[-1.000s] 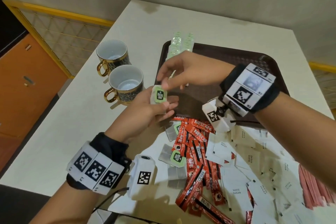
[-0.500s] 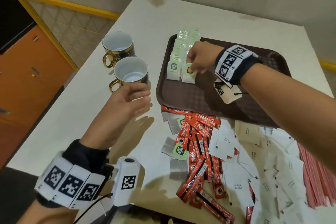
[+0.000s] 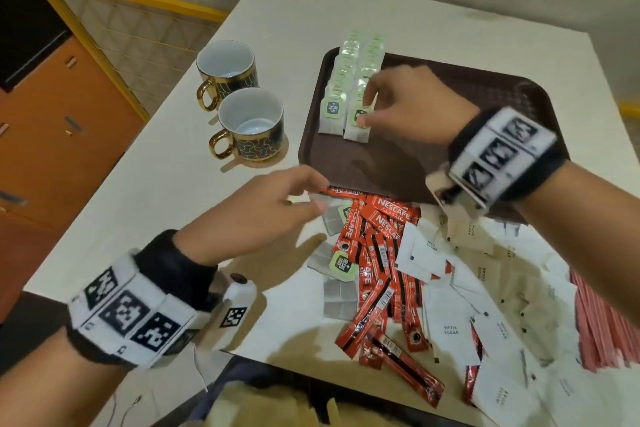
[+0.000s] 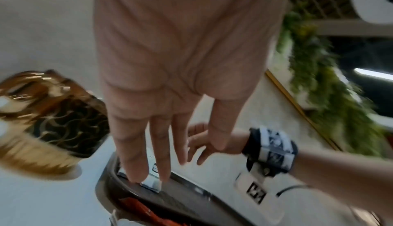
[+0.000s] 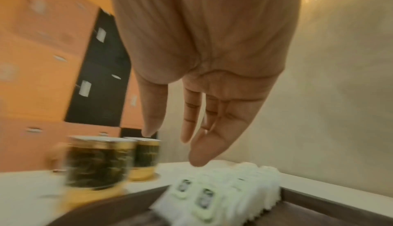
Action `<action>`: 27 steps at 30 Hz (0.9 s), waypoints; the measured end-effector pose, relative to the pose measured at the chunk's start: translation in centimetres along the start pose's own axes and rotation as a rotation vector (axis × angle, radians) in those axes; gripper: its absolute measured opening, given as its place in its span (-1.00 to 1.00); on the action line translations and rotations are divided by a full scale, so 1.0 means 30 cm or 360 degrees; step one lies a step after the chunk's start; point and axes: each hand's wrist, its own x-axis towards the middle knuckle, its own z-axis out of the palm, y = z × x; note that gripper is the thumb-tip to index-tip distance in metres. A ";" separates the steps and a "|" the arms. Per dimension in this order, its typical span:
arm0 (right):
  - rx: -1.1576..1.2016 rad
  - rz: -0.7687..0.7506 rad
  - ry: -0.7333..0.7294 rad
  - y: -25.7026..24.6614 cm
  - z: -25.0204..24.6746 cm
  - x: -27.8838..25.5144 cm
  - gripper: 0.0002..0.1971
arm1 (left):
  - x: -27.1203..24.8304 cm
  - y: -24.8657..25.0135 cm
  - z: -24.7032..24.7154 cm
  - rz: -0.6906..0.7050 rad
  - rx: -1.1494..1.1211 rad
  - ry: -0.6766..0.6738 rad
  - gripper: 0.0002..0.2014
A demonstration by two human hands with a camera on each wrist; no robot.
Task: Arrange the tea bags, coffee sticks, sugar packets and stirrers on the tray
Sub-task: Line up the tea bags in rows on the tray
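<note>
1. The brown tray (image 3: pixel 450 135) lies on the white desk (image 3: pixel 207 204), with two rows of green-tagged tea bags (image 3: pixel 349 80) lined up in its far left corner.
2. The right hand (image 3: pixel 405 107) is over the tray; in the head view its fingertips sit at the front tea bag (image 3: pixel 358 123) of the right-hand row. The wrist view shows the fingers extended and relaxed just above the rows, so it grips nothing (whether a fingertip actually touches the tag I cannot tell).
3. The left hand (image 3: pixel 263 215) hovers over the desk by the tray's near left corner, fingers straight and released, holding nothing, its fingertips just above the loose pile.
4. That pile lies on the desk in front of the tray: red Nescafe coffee sticks (image 3: pixel 374 253) with a few loose tea bags (image 3: pixel 337 265) at their left, white sugar packets (image 3: pixel 450 322) spread to the right, and pink stirrers (image 3: pixel 602 322) at the far right edge.
5. Two black-and-gold mugs (image 3: pixel 249 125) stand on the desk left of the tray, one behind the other (both look empty).
</note>
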 end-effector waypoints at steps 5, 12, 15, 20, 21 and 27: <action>-0.0246 -0.0403 -0.0612 -0.067 0.132 -0.302 -0.67 | 0.031 0.012 0.112 0.0368 0.0957 -0.0393 -0.57; -0.0619 -0.0466 -0.0779 -0.012 0.198 -0.440 -0.41 | -0.053 -0.052 0.176 0.0323 0.1512 -0.0583 -0.26; -0.0527 -0.0362 -0.0771 0.013 0.174 -0.453 -0.56 | -0.081 -0.065 0.131 0.0283 0.1430 -0.0573 -0.34; -0.0444 -0.0484 -0.0573 -0.006 0.176 -0.437 -0.57 | -0.037 -0.052 0.096 0.0370 0.1302 -0.0253 -0.56; -0.0446 -0.0528 -0.0563 -0.023 0.186 -0.427 -0.55 | -0.017 -0.055 0.095 0.0363 0.1311 -0.0240 -0.54; -0.0718 -0.0697 -0.0835 -0.110 0.262 -0.417 -0.33 | 0.007 -0.097 0.091 0.0255 0.1590 -0.0517 -0.49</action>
